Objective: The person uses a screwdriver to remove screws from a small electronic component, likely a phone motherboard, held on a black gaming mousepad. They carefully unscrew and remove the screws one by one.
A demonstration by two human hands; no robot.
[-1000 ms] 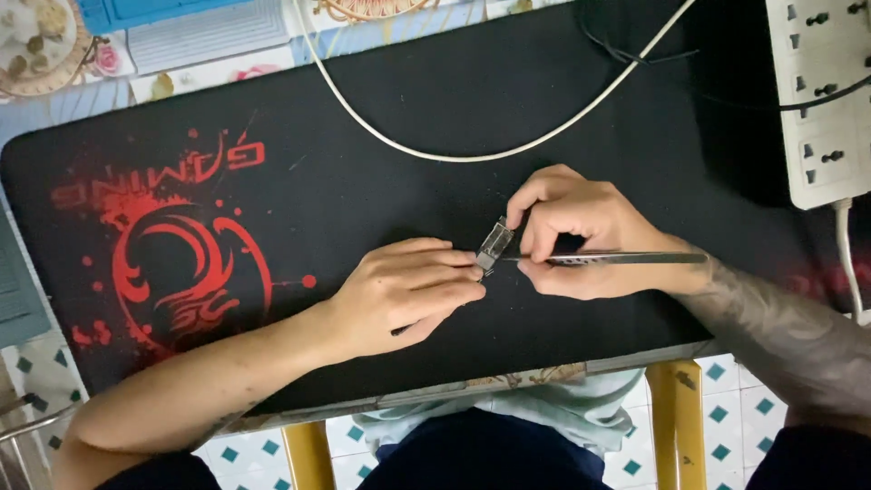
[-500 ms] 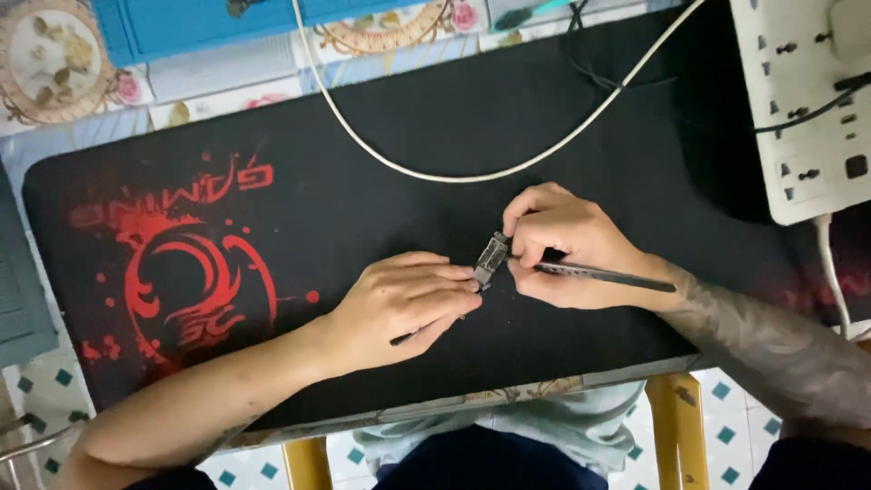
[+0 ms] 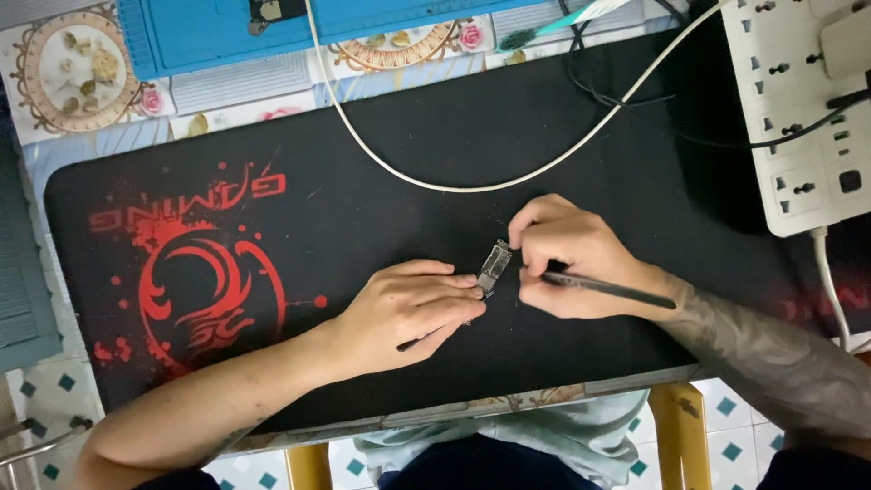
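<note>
A small metal part (image 3: 495, 265) lies pinched between left hand (image 3: 413, 308) and right hand (image 3: 567, 263) fingers

Small metal part (image 3: 495, 264) on the desk mat (image 3: 381, 136), between left hand (image 3: 413, 308) and right hand (image 3: 572, 259); cable (image 3: 435, 177) behind them; power strip (image 3: 803, 118) far right.

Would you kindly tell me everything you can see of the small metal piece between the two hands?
The small metal piece is a slim, oblong, silvery-grey part with a glossy, partly see-through look; finer detail is too small to tell. It lies tilted on the black desk mat, its upper end toward the right hand, whose fingertips touch it. Its lower end meets the fingertips of the left hand. The right hand also holds a thin dark tool.
</note>
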